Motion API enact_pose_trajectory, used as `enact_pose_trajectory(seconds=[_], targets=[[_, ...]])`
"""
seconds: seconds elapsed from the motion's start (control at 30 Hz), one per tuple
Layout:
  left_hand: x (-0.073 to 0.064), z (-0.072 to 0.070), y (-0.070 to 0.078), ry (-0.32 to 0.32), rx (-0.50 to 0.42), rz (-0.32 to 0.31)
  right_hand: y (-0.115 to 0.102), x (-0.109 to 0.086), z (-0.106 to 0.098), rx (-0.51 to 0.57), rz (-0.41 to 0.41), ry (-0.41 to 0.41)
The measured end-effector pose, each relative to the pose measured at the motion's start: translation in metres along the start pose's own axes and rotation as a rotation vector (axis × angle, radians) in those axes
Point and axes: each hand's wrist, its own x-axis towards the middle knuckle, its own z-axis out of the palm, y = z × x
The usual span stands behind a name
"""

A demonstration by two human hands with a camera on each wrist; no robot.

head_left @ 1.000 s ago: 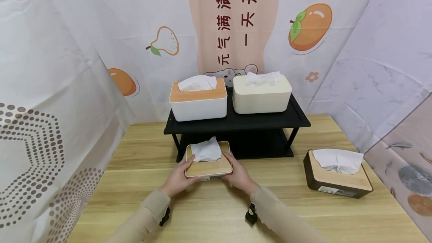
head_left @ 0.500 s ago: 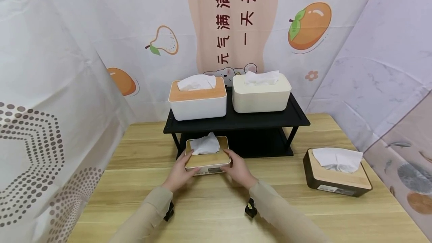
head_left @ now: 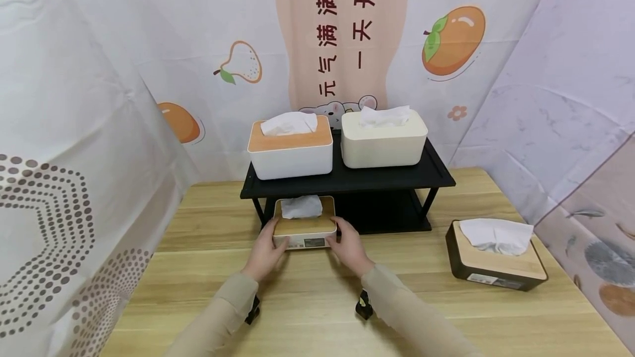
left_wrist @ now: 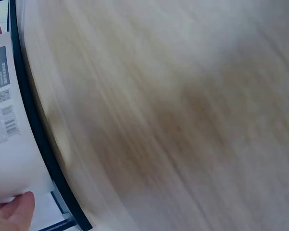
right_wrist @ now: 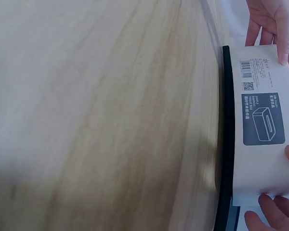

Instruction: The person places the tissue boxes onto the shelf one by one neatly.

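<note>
A small tissue box [head_left: 303, 227] with white sides, a wooden lid and a tissue sticking out stands at the left front of the black rack's lower shelf [head_left: 379, 216]. My left hand [head_left: 265, 251] grips its left end, thumb on the front side. At the right end, my right hand [head_left: 349, 248] holds it the same way. The right wrist view shows the box's labelled side [right_wrist: 260, 120] beside the rack's black edge [right_wrist: 226, 139], with right fingers [right_wrist: 274, 211] below it. The left wrist view catches a left fingertip [left_wrist: 23, 207] against the box. The upper shelf hides the rear of the lower one.
On the upper shelf [head_left: 317, 182] stand a white tissue box [head_left: 292, 161] with a wooden lid and a cream tissue box [head_left: 384, 150]. A dark tissue box [head_left: 496, 258] with a wooden lid lies at the right of the wooden table [head_left: 317, 313]. Printed cloth [head_left: 198, 4] hangs behind.
Both hands have carried the small tissue box away from me, further into the rack's lower left. It has levelled, and its front side shows more. The other boxes stay put.
</note>
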Motion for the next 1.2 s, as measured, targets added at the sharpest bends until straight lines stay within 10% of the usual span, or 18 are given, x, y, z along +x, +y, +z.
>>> enact_pose_trajectory(seconds=[0.33, 0.53, 0.73, 1.2], targets=[[-0.021, -0.023, 0.016, 0.069, 0.144, 0.133, -0.018, -0.005, -0.032, -0.07, -0.224, 0.064], [-0.033, -0.029, 0.015, 0.025, 0.351, 0.252, -0.027, -0.017, -0.049, -0.164, -0.211, -0.114], [-0.044, -0.019, 0.01, -0.091, 0.49, 0.217, -0.023, -0.03, -0.04, -0.363, -0.212, -0.289], [-0.052, -0.005, 0.009, -0.104, 0.552, 0.2, -0.015, -0.039, -0.023, -0.502, -0.242, -0.336]])
